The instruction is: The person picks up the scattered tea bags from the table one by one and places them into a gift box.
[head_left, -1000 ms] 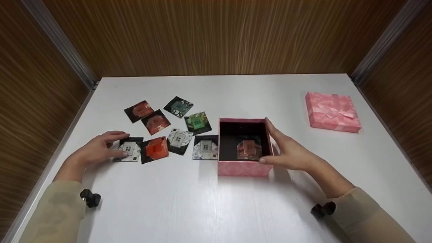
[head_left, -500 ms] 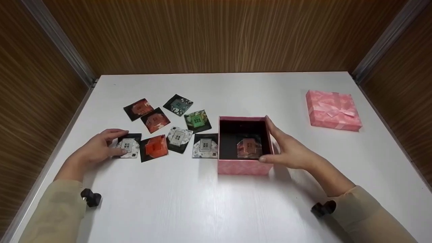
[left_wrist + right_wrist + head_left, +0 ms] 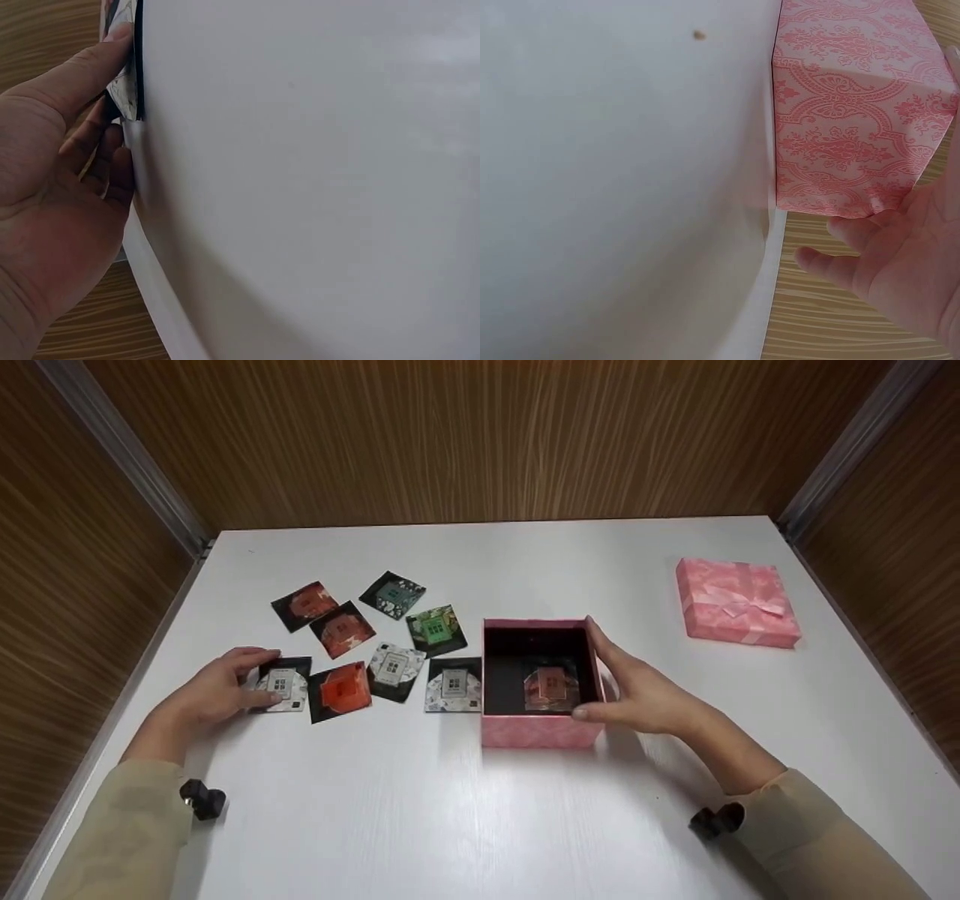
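In the head view my left hand point(image 3: 214, 686) is at a flat square black-and-white packet point(image 3: 285, 684) on the table's left side. The thumb presses on its face, and the left wrist view puts the fingers by its underside and far edge, pinching the packet point(image 3: 124, 86). My right hand point(image 3: 645, 694) holds the right side of an open pink box point(image 3: 544, 733), thumb on the front rim, fingertips at the back right corner. A reddish-brown packet point(image 3: 551, 684) lies inside, on the dark bottom. The right wrist view shows the patterned outer wall point(image 3: 840, 135) against the palm side.
Between left hand and box lie several packets: an orange one point(image 3: 345, 690), two red-and-black ones, a green one point(image 3: 435, 630), a dark floral one point(image 3: 392, 595) and white ones. One white packet point(image 3: 453, 684) meets the box's left wall. The pink bow-topped lid point(image 3: 739, 604) rests far right. Wood-grain panels surround the table.
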Motion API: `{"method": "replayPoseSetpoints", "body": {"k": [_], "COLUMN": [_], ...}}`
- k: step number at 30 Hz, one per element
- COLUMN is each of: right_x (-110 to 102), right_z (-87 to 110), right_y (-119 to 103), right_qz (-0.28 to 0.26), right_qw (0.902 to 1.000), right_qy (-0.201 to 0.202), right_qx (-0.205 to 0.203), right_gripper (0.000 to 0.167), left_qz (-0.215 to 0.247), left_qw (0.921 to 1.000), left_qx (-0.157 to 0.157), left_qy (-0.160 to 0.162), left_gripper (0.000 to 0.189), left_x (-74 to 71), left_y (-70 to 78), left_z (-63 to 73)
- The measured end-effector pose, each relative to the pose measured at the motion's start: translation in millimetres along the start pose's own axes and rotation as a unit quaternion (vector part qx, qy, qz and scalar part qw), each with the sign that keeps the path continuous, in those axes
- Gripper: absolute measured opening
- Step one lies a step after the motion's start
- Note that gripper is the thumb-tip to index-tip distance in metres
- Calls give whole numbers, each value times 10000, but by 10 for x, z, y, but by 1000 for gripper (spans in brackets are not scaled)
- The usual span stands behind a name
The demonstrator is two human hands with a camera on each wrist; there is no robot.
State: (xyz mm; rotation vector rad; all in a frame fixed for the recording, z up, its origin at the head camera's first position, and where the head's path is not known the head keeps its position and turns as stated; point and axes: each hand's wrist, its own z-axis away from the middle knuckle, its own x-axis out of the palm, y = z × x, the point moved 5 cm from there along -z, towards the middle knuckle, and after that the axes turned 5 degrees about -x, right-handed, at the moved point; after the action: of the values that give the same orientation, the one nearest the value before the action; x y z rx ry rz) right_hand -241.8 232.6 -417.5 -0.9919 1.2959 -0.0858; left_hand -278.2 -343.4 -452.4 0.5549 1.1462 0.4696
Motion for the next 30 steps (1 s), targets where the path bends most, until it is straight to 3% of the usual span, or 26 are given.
{"method": "replayPoseSetpoints", "body": {"k": [30], "right_x": [3], "right_z": [-11], "right_y": [-3], "right_qz": [-82], "right_qw": [9998], "right_qy": [87], "right_qx": [-125], "right_gripper": [127], "left_qz": [316], "left_qw": [9983], "left_qx": [-77], "left_qy": [488], "left_gripper": [75], "left_x": [16], "left_y": [60], "left_z": [-26]}}
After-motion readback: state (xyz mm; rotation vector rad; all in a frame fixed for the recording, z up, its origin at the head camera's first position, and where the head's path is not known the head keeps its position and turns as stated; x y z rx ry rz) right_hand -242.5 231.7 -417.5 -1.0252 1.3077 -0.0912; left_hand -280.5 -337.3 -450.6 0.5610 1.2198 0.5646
